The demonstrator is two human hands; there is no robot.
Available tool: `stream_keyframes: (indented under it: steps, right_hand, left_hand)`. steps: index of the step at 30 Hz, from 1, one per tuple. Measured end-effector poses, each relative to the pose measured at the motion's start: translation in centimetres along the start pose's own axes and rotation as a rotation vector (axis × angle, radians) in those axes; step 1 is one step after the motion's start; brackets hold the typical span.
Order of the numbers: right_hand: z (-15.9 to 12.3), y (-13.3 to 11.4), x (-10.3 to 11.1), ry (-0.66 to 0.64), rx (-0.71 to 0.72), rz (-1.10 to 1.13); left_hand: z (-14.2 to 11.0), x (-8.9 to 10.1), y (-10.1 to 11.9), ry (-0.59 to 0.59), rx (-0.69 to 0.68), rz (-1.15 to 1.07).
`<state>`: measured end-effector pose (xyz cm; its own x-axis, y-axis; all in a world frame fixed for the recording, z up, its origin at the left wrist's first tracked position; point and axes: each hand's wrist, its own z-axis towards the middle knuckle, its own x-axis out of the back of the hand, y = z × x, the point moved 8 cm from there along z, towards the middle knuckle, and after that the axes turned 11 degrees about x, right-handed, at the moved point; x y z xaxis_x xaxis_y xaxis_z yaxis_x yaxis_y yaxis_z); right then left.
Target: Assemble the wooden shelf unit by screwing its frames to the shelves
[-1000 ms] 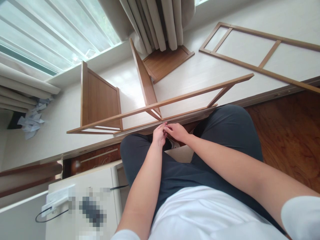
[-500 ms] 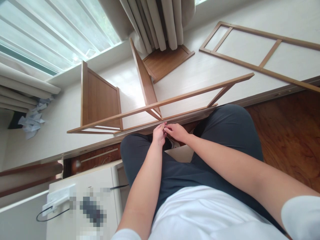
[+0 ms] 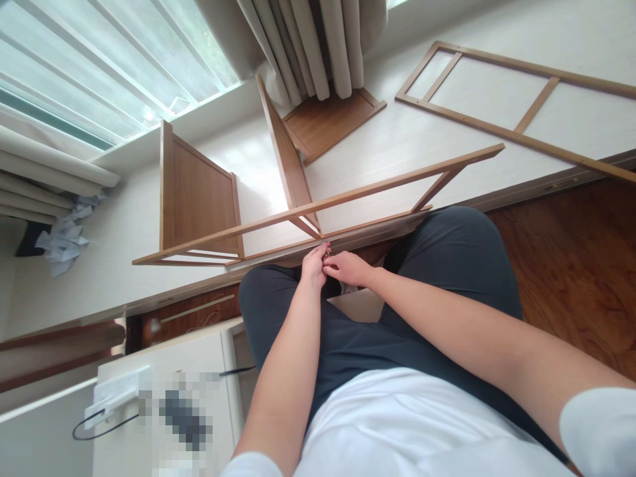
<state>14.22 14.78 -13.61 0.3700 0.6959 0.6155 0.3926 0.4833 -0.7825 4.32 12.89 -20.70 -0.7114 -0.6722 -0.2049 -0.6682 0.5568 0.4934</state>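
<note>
My left hand (image 3: pixel 314 265) and my right hand (image 3: pixel 348 269) meet between my knees, just below the lower rail of a wooden side frame (image 3: pixel 362 192). Both are closed at the fingertips. A small, shiny piece shows between the fingers, too small to name. Two wooden shelf panels stand up from the far side of the frame: one on the left (image 3: pixel 201 189), one near the middle (image 3: pixel 285 149). The middle panel meets the frame's crosspiece just beyond my fingertips.
Another wooden panel (image 3: pixel 332 126) lies by the grey curtain (image 3: pixel 318 46). A second ladder-like frame (image 3: pixel 534 109) rests flat on the white ledge at right. Crumpled paper (image 3: pixel 64 242) lies far left. A pale cabinet (image 3: pixel 209 371) with a cable stands beside my left leg.
My right hand has shifted slightly down and left against my left hand, and its fingers have moved along the small piece. The wooden parts have stayed where they were.
</note>
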Motion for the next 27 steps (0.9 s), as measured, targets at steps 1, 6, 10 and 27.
stream_keyframes:
  steps: [1, 6, 10, 27]
  right_hand:
    - [0.0, -0.1, 0.0, -0.009, 0.002, -0.024]
    - [-0.3, 0.0, 1.1, 0.032, -0.054, -0.126]
    - [-0.3, 0.0, 1.1, 0.021, -0.051, -0.138]
    - [-0.5, 0.0, 1.3, 0.109, -0.028, -0.087]
  left_hand:
    - [0.1, 0.1, 0.0, 0.003, 0.004, -0.003]
    - [0.2, 0.4, -0.4, -0.003, 0.062, -0.004]
    - [0.1, 0.4, -0.4, 0.001, 0.07, -0.012]
    - [0.2, 0.5, -0.4, -0.001, 0.107, -0.003]
